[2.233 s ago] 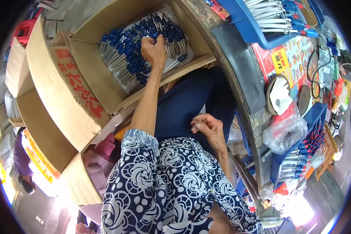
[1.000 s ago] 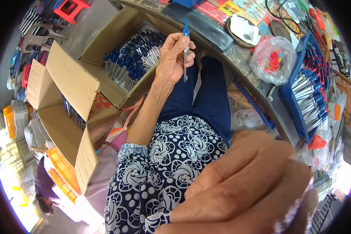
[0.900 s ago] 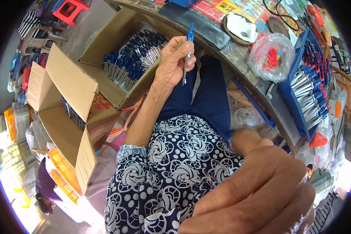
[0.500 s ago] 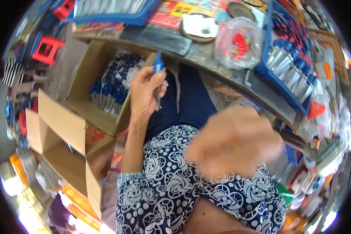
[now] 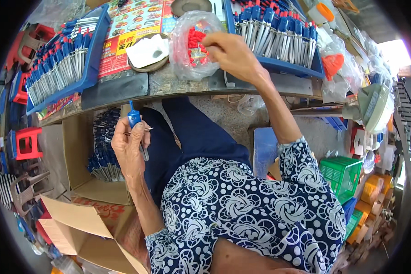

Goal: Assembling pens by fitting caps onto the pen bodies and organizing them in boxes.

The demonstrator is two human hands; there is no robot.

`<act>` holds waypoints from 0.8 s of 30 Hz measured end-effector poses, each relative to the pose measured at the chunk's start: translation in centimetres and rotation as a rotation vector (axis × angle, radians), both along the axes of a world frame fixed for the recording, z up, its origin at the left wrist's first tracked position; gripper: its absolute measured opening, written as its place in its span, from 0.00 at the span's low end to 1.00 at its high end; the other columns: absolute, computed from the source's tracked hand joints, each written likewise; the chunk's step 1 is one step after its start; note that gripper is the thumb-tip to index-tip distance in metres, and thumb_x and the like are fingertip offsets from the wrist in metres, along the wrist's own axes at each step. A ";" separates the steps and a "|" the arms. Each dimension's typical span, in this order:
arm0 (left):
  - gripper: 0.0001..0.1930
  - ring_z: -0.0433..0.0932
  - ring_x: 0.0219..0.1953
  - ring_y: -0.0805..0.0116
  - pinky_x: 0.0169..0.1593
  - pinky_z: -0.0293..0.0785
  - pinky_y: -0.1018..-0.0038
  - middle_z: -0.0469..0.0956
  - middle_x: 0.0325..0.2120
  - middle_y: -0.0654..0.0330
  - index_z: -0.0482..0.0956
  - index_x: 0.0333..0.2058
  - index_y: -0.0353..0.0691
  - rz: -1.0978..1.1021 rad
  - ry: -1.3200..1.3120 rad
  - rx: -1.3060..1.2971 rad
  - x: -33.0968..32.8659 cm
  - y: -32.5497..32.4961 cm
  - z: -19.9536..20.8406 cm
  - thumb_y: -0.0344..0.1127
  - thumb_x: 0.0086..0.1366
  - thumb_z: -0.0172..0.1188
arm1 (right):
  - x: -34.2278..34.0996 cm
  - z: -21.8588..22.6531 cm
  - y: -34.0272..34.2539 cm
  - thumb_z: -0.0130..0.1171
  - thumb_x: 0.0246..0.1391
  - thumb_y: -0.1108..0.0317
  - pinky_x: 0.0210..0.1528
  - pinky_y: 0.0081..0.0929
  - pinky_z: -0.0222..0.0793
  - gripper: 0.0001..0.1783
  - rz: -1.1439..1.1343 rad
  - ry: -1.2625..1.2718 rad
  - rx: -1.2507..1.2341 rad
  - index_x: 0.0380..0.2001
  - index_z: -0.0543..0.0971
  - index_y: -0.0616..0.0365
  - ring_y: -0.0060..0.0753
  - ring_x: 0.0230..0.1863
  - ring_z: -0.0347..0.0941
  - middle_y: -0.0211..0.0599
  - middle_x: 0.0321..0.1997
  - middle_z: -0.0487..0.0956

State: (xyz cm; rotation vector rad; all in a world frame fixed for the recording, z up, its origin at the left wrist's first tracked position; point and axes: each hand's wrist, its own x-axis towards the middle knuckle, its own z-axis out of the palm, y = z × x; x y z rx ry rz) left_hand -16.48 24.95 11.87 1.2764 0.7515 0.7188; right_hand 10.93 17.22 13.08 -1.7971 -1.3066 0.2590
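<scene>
My left hand (image 5: pixel 129 141) is closed round a blue-and-silver tube (image 5: pixel 134 118), its narrow blue tip pointing up and its silver end showing below my fingers. A thin metal rod (image 5: pixel 146 129) sticks out crosswise from the same grip. My right hand (image 5: pixel 236 57) is stretched over the bench, fingers bent and pressed together at the right side of a clear plastic bag (image 5: pixel 176 57). Small red pieces (image 5: pixel 196 39) lie inside the bag, right by my fingertips. Whatever those fingertips pinch is too small to make out.
Blue trays of similar tubes stand at the left (image 5: pixel 90 68) and right (image 5: pixel 278 68) of the bench. A white pad (image 5: pixel 147 51) lies on a round disc. Beside my left leg, a cardboard box (image 5: pixel 80 157) holds more tubes; another open box (image 5: pixel 73 212) sits nearer.
My right hand has gone from in front of my chest up to the bag of red pieces. The view has shifted, while my left hand still grips the tube.
</scene>
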 end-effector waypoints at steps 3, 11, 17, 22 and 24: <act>0.07 0.63 0.17 0.80 0.19 0.55 0.86 0.71 0.21 0.63 0.70 0.32 0.35 -0.042 0.034 0.022 -0.3 0.2 -0.1 0.32 0.58 0.54 | 0.5 -1.4 2.2 0.48 0.44 0.77 0.35 0.33 0.67 0.09 0.096 -0.400 0.001 0.31 0.73 0.66 0.45 0.30 0.72 0.48 0.27 0.75; 0.07 0.63 0.17 0.81 0.20 0.55 0.86 0.71 0.22 0.64 0.71 0.33 0.35 -0.011 0.056 0.033 -1.6 0.5 0.2 0.31 0.57 0.54 | 0.5 -3.1 3.9 0.48 0.39 0.77 0.39 0.42 0.63 0.08 0.106 -0.357 -0.367 0.26 0.73 0.66 0.52 0.36 0.70 0.52 0.29 0.74; 0.07 0.64 0.17 0.81 0.20 0.56 0.86 0.70 0.19 0.65 0.71 0.33 0.35 0.006 0.102 0.052 -1.4 0.5 -0.1 0.31 0.57 0.55 | 0.3 -4.4 4.7 0.49 0.40 0.73 0.36 0.44 0.64 0.07 0.086 -0.377 -0.316 0.24 0.72 0.65 0.54 0.34 0.70 0.52 0.27 0.74; 0.08 0.64 0.18 0.83 0.20 0.56 0.86 0.68 0.17 0.66 0.72 0.34 0.35 -0.020 0.196 0.105 -0.2 1.6 0.7 0.32 0.56 0.54 | -0.2 -4.0 4.2 0.49 0.40 0.72 0.36 0.45 0.64 0.06 0.060 -0.415 -0.331 0.22 0.72 0.65 0.54 0.34 0.70 0.53 0.27 0.74; 0.08 0.69 0.21 0.76 0.22 0.60 0.79 0.70 0.19 0.63 0.72 0.35 0.37 -0.019 0.326 0.259 1.0 2.8 1.7 0.31 0.57 0.52 | -0.7 -3.4 4.1 0.49 0.40 0.72 0.35 0.45 0.64 0.06 0.051 -0.428 -0.340 0.22 0.72 0.65 0.55 0.34 0.70 0.53 0.26 0.74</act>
